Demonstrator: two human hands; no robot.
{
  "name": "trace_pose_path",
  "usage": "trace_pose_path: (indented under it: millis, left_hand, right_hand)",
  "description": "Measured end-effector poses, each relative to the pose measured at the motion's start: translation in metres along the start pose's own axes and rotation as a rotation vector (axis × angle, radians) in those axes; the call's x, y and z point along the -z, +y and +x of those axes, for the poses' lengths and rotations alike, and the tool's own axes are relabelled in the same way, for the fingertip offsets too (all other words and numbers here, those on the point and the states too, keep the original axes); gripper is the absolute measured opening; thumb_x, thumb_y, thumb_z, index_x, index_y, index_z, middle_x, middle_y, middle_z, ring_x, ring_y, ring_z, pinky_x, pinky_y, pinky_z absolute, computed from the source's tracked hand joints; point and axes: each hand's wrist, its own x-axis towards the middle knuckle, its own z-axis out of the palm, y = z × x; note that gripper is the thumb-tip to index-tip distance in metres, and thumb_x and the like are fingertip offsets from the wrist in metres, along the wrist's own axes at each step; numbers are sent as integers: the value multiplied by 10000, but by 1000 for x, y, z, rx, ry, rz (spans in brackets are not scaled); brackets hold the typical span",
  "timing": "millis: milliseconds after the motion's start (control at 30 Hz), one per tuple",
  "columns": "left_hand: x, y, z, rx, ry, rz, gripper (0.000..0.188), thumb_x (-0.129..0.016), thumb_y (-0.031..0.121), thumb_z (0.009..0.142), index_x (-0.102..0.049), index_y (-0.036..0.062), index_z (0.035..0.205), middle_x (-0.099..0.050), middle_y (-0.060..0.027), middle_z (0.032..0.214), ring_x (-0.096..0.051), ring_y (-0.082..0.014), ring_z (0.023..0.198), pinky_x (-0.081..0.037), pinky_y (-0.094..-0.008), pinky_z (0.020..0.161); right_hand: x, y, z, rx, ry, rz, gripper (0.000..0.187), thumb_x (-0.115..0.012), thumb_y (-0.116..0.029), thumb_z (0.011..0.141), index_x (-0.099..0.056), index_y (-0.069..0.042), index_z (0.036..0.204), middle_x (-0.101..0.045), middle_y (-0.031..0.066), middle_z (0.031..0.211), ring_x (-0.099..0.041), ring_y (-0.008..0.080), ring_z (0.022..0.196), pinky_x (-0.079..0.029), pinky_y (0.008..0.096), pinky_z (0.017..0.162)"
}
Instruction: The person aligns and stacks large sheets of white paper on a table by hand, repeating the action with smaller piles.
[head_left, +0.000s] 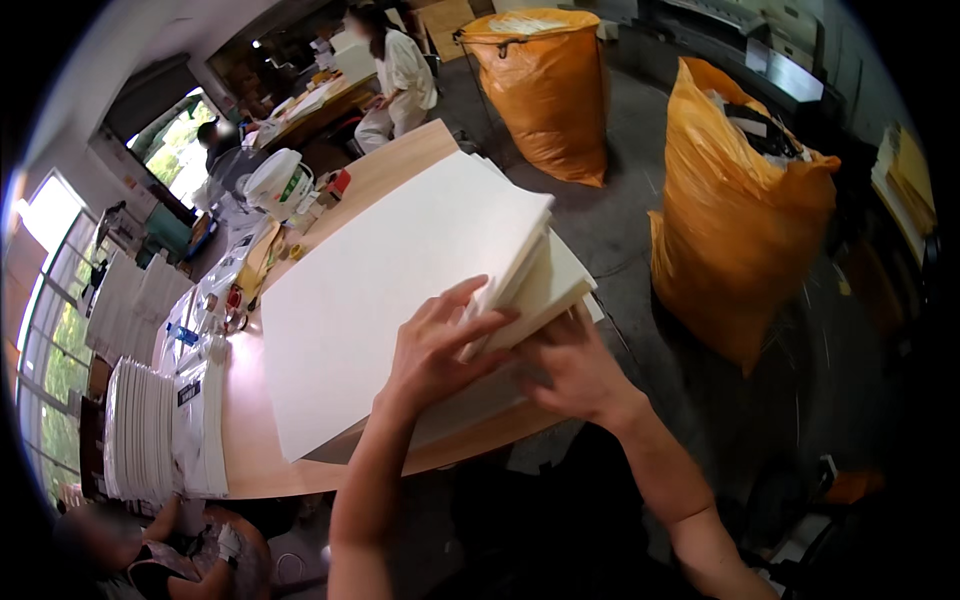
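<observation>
- Two bulging orange plastic sacks stand on the grey floor beyond the table's far edge, one (545,85) further off and one (735,200) nearer on my right, both well apart from my hands.
- On the long light wooden table (250,440), to my left, sit a white plastic bucket (278,182), a row of stacked white plates (140,430) and some small clutter I cannot make out.
- Another person in a white top (400,75) sits at a further table, and someone else (170,560) is low at my left near the table's end.
- A stack of large cream-white flat boards (390,280) lies on the table right in front of me, its near corner jutting past the table's edge.
- My left hand (435,350) lies on top of the stack at that corner, fingers spread, fingertips curled over the edges of the upper boards.
- My right hand (575,370) is tucked under the raised corner, palm up against the underside, thumb along the edge.
- Both forearms come up from below, the left nearly straight, the right angled in from my right.
</observation>
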Motion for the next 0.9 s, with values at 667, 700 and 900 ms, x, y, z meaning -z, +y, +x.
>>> trace_pose_path:
  millis: [667, 700, 900]
  left_hand:
    - [106, -8, -260, 575, 491, 987, 180, -742, 204, 843, -722, 129, 1005, -717, -45, 1200, -539, -394, 1371, -258, -691, 1208]
    - [108, -2, -250, 538, 489, 988, 188, -761, 217, 835, -724, 128, 997, -736, -27, 1146, -550, -394, 1359, -250, -700, 1210]
    - [79, 105, -250, 457, 442, 784, 222, -659, 328, 962, -729, 165, 1096, -656, -42, 1375, -522, -311, 1406, -278, -703, 1211]
  right_hand:
    - [4, -22, 8, -207, -307, 73, 649, -841, -469, 820, -691, 10, 1231, -651, 304, 1212, -550, 483, 1220, -339, 545, 1141]
    - [-6, -11, 1, -155, -224, -27, 683, -842, -477, 817, -676, 21, 1253, -647, 299, 1229, -544, 492, 1224, -313, 574, 1147]
    - [-18, 1, -5, 53, -23, -165, 714, -875, -415, 782, -644, -14, 1325, -646, 243, 1301, -524, 480, 1278, -249, 632, 1163]
